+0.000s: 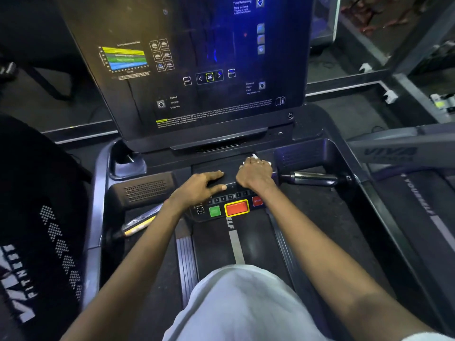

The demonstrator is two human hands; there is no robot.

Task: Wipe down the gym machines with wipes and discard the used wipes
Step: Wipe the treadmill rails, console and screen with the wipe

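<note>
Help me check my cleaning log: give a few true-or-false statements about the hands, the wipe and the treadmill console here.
The right hand holds a white wipe against the console. True.
The left hand holds a second wipe. False: it rests flat on the console, holding nothing.
The green button sits left of the large red button. True.
The wipe lies on the green button. False: it is under the right hand's fingers, farther up the console.
</note>
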